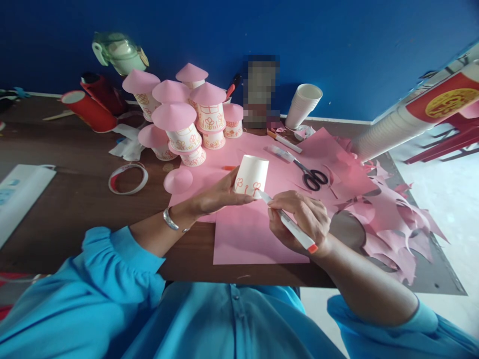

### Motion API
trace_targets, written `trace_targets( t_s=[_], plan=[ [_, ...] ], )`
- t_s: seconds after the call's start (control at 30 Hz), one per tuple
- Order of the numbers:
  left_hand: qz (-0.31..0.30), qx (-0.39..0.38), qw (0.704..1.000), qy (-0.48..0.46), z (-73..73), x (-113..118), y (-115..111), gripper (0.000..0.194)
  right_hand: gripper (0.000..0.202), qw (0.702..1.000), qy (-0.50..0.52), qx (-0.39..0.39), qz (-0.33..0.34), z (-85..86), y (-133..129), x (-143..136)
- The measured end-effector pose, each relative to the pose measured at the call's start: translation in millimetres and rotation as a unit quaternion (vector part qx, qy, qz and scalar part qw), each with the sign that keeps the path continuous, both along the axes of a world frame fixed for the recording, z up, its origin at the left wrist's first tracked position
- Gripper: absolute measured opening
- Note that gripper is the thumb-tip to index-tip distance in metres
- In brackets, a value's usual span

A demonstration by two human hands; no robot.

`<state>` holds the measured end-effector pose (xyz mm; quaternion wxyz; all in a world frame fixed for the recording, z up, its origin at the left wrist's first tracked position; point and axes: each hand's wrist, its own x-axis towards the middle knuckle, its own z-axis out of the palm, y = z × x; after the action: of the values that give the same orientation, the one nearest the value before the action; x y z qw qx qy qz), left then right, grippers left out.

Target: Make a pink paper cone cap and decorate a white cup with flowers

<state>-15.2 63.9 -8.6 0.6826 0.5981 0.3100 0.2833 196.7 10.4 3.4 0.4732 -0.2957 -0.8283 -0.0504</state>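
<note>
My left hand [220, 192] is closed around a white paper cup [251, 172], held tilted above the pink paper. Orange-red flowers and stems are drawn along the cup's lower side. In my right hand [301, 219] is a white marker [294, 230] with an orange end, its tip at the drawn flower on the cup. Behind the cup lies an orange marker cap [229, 168], partly hidden by my left fingers. Pink paper sheets [243, 239] lie under both hands. Beyond my left hand stand several decorated paper cups [183, 138] with pink cone roofs [174, 117].
Scissors [315, 179] and another marker [286, 141] lie on the pink paper. Paper scraps [389, 224] cover the right side. A roll of tape [127, 179], a pink cone [178, 181] and a red cylinder [90, 110] are left. Stacked cups [304, 105] stand near the blue wall.
</note>
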Motion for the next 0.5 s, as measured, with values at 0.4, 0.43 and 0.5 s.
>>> trace_targets(
  t_s=[0.4,0.43,0.5],
  plan=[
    [-0.019,-0.026,0.998,-0.059,-15.1,-1,3,0.044,0.017,1.000,0.006,0.006,0.004,-1.1,0,1],
    [-0.019,-0.027,0.998,-0.062,-15.8,-1,3,0.045,0.017,1.000,0.008,0.007,0.004,-0.9,0,1],
    [-0.015,-0.028,0.998,-0.063,-15.3,-1,3,0.047,0.017,1.000,0.013,0.014,0.004,-0.2,1,1]
  ],
)
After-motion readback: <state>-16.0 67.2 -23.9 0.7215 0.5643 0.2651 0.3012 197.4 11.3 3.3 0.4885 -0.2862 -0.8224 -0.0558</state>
